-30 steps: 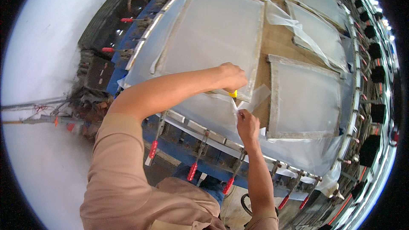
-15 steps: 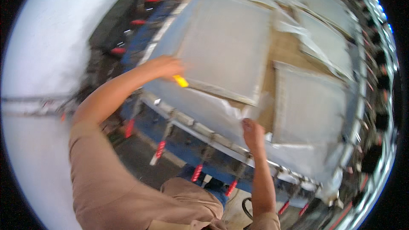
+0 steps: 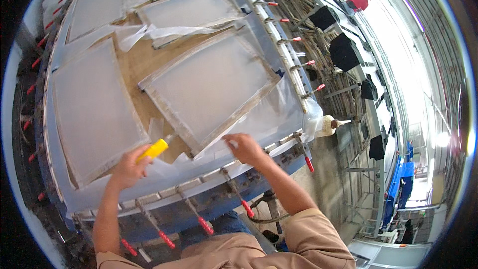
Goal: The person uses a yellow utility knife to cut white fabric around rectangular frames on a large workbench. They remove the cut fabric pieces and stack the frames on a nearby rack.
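A yellow-handled tool (image 3: 153,151) is gripped in my left hand (image 3: 128,170), just off the near corner of the left framed screen (image 3: 94,109). Its narrow tip points toward the gap between two screens; what kind of tool it is does not show clearly. My right hand (image 3: 245,148) is at the near edge of the middle screen (image 3: 209,84), its fingers curled and pinched over the loose translucent film (image 3: 264,119). Whatever lies between those fingertips is too small to make out. A torn edge of film runs between my hands.
More screens (image 3: 189,10) lie on brown board (image 3: 137,65) across the table. Red-handled clamps (image 3: 205,225) line the table's metal rim (image 3: 199,185). A squeeze bottle (image 3: 328,125) stands off the right corner. Farther right are black items on a rack (image 3: 343,52) and a person in red (image 3: 359,1).
My view has swung to the right. The left hand with the yellow-handled tool has come nearer, to the gap between screens. My right hand has shifted to the middle screen's near edge.
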A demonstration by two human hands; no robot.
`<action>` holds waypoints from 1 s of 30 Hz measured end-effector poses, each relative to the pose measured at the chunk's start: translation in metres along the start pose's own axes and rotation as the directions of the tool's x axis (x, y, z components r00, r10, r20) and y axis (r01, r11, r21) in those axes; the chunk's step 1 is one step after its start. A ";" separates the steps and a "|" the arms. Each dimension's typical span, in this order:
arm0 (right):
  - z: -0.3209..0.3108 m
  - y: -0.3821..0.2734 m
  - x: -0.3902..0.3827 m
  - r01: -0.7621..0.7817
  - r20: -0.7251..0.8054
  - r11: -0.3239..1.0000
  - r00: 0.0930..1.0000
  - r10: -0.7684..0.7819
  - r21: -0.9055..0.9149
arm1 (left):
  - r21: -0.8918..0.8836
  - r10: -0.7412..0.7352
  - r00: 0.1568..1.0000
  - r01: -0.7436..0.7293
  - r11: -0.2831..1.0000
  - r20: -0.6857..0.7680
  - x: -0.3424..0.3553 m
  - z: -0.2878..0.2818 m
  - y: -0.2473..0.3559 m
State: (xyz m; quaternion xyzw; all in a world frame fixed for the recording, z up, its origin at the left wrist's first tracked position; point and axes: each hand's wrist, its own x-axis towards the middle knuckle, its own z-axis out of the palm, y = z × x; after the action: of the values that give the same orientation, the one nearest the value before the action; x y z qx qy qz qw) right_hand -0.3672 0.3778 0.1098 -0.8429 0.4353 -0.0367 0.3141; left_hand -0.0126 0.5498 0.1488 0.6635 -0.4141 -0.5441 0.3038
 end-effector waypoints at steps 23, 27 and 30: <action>-0.143 0.290 0.119 -0.068 -0.153 0.754 0.987 -0.043 -0.653 | 0.621 0.378 0.833 -0.553 0.556 0.403 0.390 0.267 0.196; -0.143 0.289 0.119 -0.079 -0.175 0.759 0.983 -0.047 -0.646 | 0.688 0.326 0.839 -0.544 0.481 0.435 0.397 0.279 0.209; -0.147 0.283 0.119 -0.090 -0.148 0.746 0.989 -0.012 -0.660 | 0.724 0.280 0.859 -0.512 0.462 0.429 0.399 0.284 0.220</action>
State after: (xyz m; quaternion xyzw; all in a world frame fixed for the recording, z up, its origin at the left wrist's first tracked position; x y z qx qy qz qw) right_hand -0.5444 0.0942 0.0434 -0.8853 0.4587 0.0667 -0.0376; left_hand -0.3109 0.1083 0.0856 0.5366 -0.7954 -0.2806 0.0253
